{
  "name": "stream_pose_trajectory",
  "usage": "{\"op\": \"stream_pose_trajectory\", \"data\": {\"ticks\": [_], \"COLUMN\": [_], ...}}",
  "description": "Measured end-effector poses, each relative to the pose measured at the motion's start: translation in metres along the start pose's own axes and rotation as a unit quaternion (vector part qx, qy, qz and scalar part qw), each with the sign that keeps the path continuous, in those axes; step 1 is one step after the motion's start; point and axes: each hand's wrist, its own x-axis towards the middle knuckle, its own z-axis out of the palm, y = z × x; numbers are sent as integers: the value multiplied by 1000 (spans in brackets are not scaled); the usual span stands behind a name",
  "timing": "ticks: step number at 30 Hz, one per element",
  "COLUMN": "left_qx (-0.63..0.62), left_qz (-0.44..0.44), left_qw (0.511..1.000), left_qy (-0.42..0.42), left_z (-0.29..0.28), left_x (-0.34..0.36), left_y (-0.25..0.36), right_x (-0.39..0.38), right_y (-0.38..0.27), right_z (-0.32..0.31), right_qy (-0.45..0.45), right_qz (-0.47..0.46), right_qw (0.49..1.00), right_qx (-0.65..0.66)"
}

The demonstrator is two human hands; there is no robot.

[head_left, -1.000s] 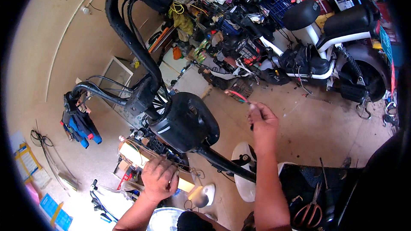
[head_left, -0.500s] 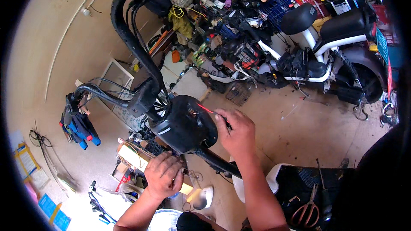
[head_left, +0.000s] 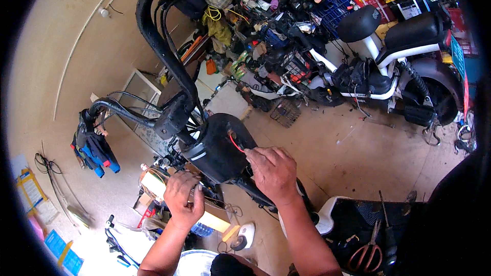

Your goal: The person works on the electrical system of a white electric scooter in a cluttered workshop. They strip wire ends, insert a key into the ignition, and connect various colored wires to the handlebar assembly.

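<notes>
1. Red wire (head_left: 236, 144): against the black housing (head_left: 217, 149), contact uncertain; probably light, springy and easily kinked, so best pinched gently close to its tip.
2. Right hand (head_left: 272, 173): grip drawn together, pinching the wire's near end.
3. Left hand (head_left: 182, 199): below-left of the housing, grip loosely curled; cannot tell whether it holds anything.

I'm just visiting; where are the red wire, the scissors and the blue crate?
Red wire (head_left: 235, 143): head view, middle of its visible length.
Scissors (head_left: 373, 242): head view, near where blades meet handles.
Blue crate (head_left: 336, 10): head view, its lattice wall.
</notes>
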Motion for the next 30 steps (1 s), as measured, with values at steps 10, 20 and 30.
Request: {"op": "stream_pose_trajectory", "data": {"ticks": [10,20,30], "left_qx": [-17,-301,-654], "left_qz": [-135,-392,-356], "left_qw": [989,861,668], "left_qy": [51,123,-4], "left_z": [2,22,53], "left_x": [14,42,78], "left_y": [-16,-90,-144], "right_x": [46,66,65], "right_y": [26,21,14], "right_z": [-17,-11,16], "right_qy": [-84,-145,-166], "right_qz": [85,48,176], "right_qw": [990,986,957], "right_qx": [70,65,161]}}
